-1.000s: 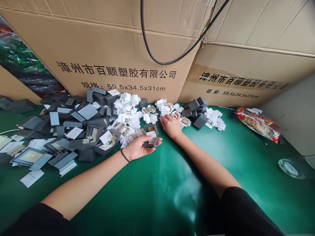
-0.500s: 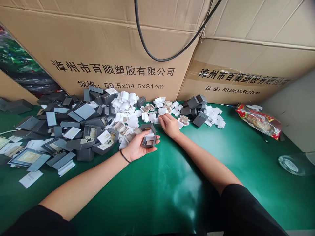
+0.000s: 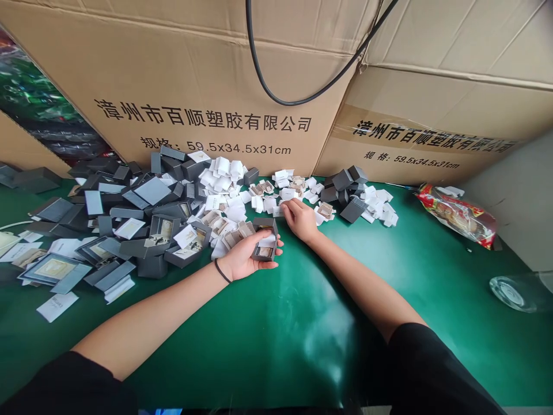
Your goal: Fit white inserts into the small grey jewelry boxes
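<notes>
My left hand (image 3: 248,253) is closed around a small dark grey box (image 3: 265,249), with the thumb over its inside. White card and a brownish insert show in the box. My right hand (image 3: 299,219) is closed, its fingers curled at the near edge of some small white folded cards (image 3: 265,203). A white printed slip (image 3: 277,211) lies right at its fingertips; whether the fingers grip it is hidden. Left of my left hand are brownish-white folded inserts (image 3: 235,235) and an open grey box (image 3: 190,245) with a card in it.
A large heap of grey boxes (image 3: 149,193) spreads over the left of the green table (image 3: 311,351). Cardboard cartons (image 3: 207,75) stand behind, with a black cable (image 3: 287,104) hanging in front. Right are more grey boxes (image 3: 344,180), a red food packet (image 3: 458,216) and a clear glass (image 3: 514,293).
The grey box in my left hand has turned slightly, and the thumb lies further over its inside. My right hand stays at the white cards. The whole view has shifted a little.
</notes>
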Demonstrator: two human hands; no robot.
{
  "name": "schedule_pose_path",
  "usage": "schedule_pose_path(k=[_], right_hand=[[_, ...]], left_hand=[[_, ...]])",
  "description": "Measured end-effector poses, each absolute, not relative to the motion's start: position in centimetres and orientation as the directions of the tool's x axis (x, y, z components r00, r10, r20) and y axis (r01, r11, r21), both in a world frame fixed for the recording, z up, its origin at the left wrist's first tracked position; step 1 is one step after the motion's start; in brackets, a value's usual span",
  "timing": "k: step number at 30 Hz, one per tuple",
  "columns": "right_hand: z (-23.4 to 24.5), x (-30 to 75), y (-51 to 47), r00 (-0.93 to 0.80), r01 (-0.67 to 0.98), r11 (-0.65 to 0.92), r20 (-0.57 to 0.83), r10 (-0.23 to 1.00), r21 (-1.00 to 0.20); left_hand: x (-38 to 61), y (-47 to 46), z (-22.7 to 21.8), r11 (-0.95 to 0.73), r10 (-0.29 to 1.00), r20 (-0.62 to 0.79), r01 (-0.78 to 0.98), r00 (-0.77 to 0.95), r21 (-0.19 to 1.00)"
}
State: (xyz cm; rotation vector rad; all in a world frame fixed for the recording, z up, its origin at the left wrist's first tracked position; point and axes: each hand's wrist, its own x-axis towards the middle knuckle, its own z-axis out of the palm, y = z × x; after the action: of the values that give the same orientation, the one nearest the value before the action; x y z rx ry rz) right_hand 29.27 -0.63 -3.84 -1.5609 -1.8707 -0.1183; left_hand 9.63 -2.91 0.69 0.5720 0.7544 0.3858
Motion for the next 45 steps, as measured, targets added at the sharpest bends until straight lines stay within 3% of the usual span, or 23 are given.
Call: schedule_pose_path(k=[5,9,13,16,26,37,41,45], right_hand=[[-3.5,29.1,-0.6,-0.102,0.935,0.267,0.544,0.833,-0.233],[-2.2,28.8,-1.9,-0.109,0.938,0.307,0.705,0.701,-0.16],[-1.7,28.1,-3.2,-0.384,0.836,0.549,0.721,0.577,0.006],[-1.9,27.4,-3.3,-0.508,0.789,0.611,0.625,0.593,0.062],[-1.3,26.6,-3.4,-0.505,0.826,0.563,0.416,0.756,-0.02],[-1.1,26.4,-3.5,-0.464,0.847,0.525,0.369,0.806,-0.081],[-1.2,26.8,-3.4,-0.459,0.816,0.56,0.431,0.777,-0.142],[-1.3,28.0,-3.1,-0.179,0.832,0.436,0.577,0.797,-0.343]], left_hand=[[9.4,-2.8,0.1,0.763,0.584,-0.427,-0.289,0.69,0.578],[9.5,-2.5,0.3,0.723,0.647,-0.335,-0.41,0.685,0.556],[9.6,-2.2,0.3,0.694,0.687,-0.292,-0.479,0.666,0.538],[9.7,-2.1,-0.1,0.678,0.708,-0.29,-0.507,0.644,0.531],[9.9,-1.8,-0.7,0.707,0.682,-0.319,-0.482,0.659,0.517],[9.8,-1.7,-0.5,0.692,0.688,-0.292,-0.478,0.665,0.54],[9.6,-1.8,-0.6,0.65,0.722,-0.282,-0.478,0.632,0.591],[9.4,-1.6,-0.6,0.626,0.741,-0.296,-0.462,0.602,0.628]])
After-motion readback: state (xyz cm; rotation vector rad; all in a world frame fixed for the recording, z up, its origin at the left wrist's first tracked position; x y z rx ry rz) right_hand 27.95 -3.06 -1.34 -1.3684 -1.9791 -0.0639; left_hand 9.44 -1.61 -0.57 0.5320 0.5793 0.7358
